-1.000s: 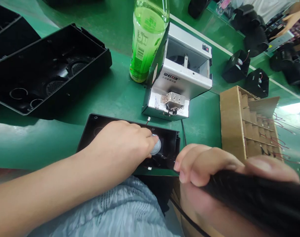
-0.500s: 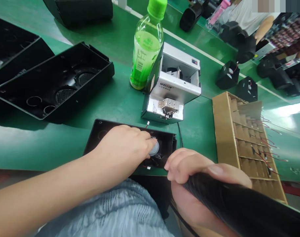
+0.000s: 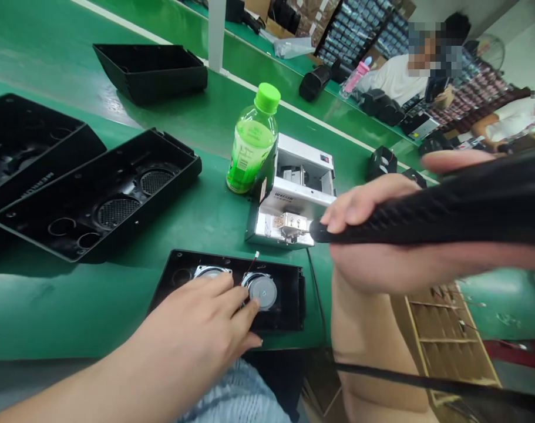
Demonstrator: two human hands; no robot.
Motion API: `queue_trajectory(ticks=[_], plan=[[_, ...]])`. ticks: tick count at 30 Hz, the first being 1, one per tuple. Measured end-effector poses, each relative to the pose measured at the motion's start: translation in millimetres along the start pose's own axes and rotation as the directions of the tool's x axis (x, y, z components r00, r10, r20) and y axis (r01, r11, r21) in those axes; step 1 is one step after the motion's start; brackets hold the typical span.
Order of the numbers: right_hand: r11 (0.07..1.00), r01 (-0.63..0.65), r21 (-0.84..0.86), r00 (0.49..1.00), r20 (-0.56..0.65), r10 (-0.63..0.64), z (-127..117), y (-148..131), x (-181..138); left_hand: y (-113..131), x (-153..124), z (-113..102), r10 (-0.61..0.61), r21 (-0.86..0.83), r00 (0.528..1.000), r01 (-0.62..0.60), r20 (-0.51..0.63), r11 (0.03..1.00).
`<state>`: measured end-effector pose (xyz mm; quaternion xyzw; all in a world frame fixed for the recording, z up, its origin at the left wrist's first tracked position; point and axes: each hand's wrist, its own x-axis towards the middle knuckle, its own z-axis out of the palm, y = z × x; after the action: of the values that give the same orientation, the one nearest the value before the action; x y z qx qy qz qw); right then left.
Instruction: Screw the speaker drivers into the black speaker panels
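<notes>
Two speakers (image 3: 263, 292), one half-covered | left hand (image 3: 203, 320): grip unclear | right hand (image 3: 366, 264): grasping black tool (image 3: 443, 211), end cropped

A factory workshop, shown by its green workbench (image 3: 95, 311), black speaker housings (image 3: 290, 294) and co-workers (image 3: 399, 79).

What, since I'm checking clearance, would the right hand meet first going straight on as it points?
Probably the metal block on the machine: the tool in the right hand points at it, perhaps touching; depth is unclear.
</notes>
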<state>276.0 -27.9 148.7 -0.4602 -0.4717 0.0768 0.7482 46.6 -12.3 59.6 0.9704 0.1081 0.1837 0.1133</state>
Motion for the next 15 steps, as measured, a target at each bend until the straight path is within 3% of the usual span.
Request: queue_trajectory(ticks=[2,4,9,15], plan=[[0.999,0.023,0.046,0.999,-0.040,-0.021,14,14,7,2,-5,3,-0.011,-0.023,1.000,0.011,-0.015,1.000],[0.997,-0.043,0.059,0.999,0.007,0.043,19,22,8,2,-9,6,-0.028,-0.055,1.000,0.027,-0.010,0.998],[0.997,-0.043,0.059,0.998,-0.035,0.045,11,25,6,0,-13,9,-0.034,-0.080,0.998,0.038,0.044,0.996],[0.993,-0.104,0.062,0.994,-0.039,0.106,8,21,4,-1,-5,-4,-0.072,-0.146,0.997,0.068,-0.021,0.987]])
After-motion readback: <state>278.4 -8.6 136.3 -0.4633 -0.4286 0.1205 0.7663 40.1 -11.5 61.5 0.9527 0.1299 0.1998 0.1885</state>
